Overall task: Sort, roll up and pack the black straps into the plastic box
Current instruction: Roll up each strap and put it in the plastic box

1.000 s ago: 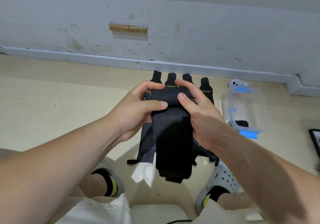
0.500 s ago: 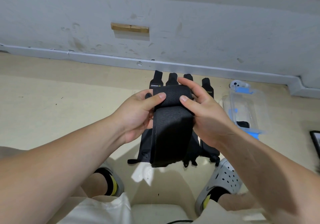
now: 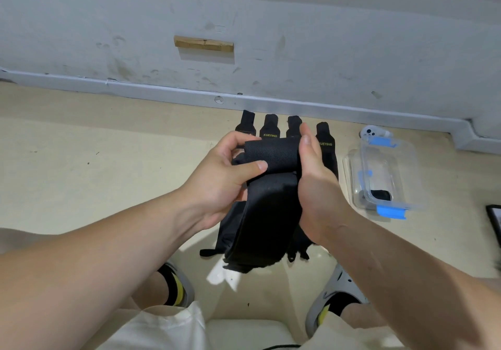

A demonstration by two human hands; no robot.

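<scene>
A wide black strap (image 3: pixel 268 208) hangs in the air, its top end rolled into a thick coil between both hands. My left hand (image 3: pixel 222 178) pinches the coil's left side with thumb on top. My right hand (image 3: pixel 317 187) grips the coil's right side, fingers raised. The loose tail dangles down to about knee level. Under it, several black straps (image 3: pixel 271 130) with yellow lettering lie side by side on the floor, mostly hidden. The clear plastic box (image 3: pixel 385 178) with blue clips lies open on the floor to the right, one black roll (image 3: pixel 381 195) inside.
A white wall and grey baseboard (image 3: pixel 162 92) run close behind the straps. A small white device (image 3: pixel 371 132) lies behind the box. A dark object (image 3: pixel 494 222) sits at the right edge. My feet in slippers (image 3: pixel 329 303) rest below on the beige floor.
The coil at the strap's top has grown and the hanging tail has shortened and risen. Both hands turned around the roll, staying in about the same place.
</scene>
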